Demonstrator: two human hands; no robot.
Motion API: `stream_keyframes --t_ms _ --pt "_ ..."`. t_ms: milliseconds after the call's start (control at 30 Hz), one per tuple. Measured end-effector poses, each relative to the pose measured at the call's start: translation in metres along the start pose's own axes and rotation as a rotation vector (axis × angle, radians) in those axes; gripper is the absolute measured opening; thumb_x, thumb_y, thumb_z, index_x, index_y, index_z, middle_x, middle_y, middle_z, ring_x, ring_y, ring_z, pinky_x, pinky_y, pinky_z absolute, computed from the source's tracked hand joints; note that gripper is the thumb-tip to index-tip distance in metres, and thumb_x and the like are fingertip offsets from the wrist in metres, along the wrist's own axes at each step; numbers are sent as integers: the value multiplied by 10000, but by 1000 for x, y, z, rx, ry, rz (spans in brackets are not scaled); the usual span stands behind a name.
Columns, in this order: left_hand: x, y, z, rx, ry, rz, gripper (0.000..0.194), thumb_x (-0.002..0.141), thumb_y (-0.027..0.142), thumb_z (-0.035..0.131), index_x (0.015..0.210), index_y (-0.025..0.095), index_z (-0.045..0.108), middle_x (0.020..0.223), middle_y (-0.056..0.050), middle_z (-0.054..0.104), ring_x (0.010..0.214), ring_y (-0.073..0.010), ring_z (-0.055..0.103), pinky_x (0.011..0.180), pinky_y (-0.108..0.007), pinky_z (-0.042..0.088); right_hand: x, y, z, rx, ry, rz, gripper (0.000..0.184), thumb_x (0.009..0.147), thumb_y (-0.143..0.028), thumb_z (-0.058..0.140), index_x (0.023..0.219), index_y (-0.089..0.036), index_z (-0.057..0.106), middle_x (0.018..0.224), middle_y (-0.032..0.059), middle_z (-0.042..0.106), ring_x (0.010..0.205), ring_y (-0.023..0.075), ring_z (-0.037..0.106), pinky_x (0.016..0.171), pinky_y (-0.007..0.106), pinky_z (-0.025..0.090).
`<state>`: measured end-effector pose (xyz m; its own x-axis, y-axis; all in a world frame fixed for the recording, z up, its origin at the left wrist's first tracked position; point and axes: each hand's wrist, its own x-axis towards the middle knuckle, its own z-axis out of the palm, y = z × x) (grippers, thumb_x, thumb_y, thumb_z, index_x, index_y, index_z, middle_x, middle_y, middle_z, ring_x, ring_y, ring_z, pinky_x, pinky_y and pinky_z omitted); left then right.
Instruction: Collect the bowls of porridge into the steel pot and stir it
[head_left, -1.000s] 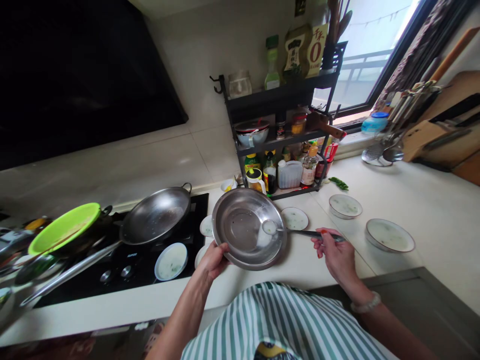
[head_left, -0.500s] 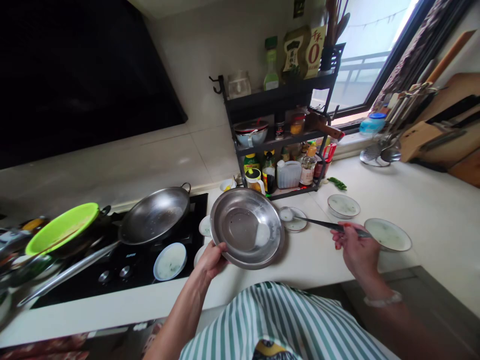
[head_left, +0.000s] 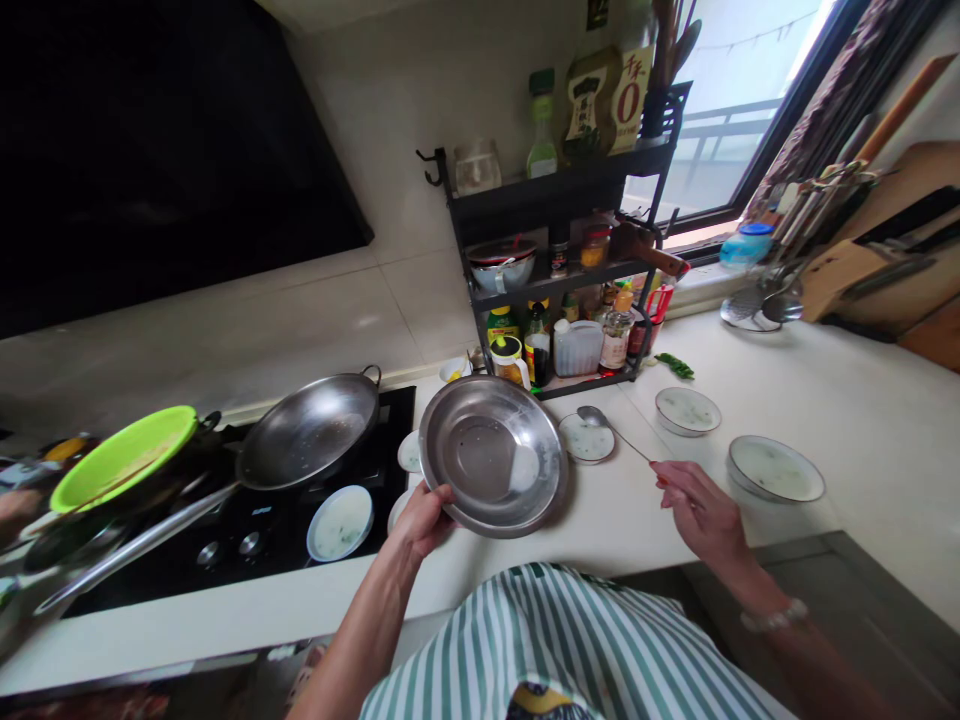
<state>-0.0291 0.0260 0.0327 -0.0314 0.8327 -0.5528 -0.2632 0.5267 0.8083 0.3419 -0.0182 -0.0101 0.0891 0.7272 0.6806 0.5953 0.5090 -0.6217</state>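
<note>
Left hand (head_left: 424,516) fingers clamped on metal basin (head_left: 454,415) rim near surface's (head_left: 626,525) front edge, likely steadying it; right hand (head_left: 703,508) fingers pinch spoon (head_left: 595,416), head over small bowl (head_left: 589,461), probably catching drips.

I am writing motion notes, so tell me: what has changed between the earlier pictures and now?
The right hand moved rightward, carrying the long-handled metal spoon from inside the round grey metal basin to over the small round white bowl beside it; the spoon's white load no longer shows. What looks like another person's hand has appeared at the left edge. The left hand holds the basin's rim as before.
</note>
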Motion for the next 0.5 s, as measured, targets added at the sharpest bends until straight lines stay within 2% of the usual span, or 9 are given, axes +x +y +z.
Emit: stream_keyframes --t_ms 67,167,233,400,500 --pt "0 0 0 25 4 12 239 527 86 556 743 175 507 536 18 569 456 -139 539 455 -266 454 3 -9 3 56 67 40 204 904 -174 482 992 -207 663 863 51 640 570 125 609 505 277 522" --pt "-2 1 2 36 1 20 249 522 91 557 746 180 497 530 28 560 454 -132 533 457 -260 451 6 -21 16 186 140 193 186 927 -192 471 994 -209 644 773 9 626 466 97 560 460 261 498" --pt "-4 2 5 34 -3 15 251 519 89 546 747 181 492 529 27 565 449 -130 529 448 -252 443 5 -26 27 267 100 237 183 935 -211 467 996 -208 640 738 -4 614 443 92 550 436 251 487" --pt "-7 3 10 40 1 15 263 522 77 521 761 180 485 525 26 571 449 -132 529 447 -255 449 -6 -26 52 311 -49 206 196 921 -278 492 995 -207 658 768 16 618 507 108 584 479 265 516" --pt "-6 2 9 40 3 11 279 529 70 517 787 175 494 551 17 586 463 -137 539 462 -272 466 -13 -24 61 336 -81 328 245 909 -372 507 973 -188 656 702 16 623 468 112 563 439 261 501"
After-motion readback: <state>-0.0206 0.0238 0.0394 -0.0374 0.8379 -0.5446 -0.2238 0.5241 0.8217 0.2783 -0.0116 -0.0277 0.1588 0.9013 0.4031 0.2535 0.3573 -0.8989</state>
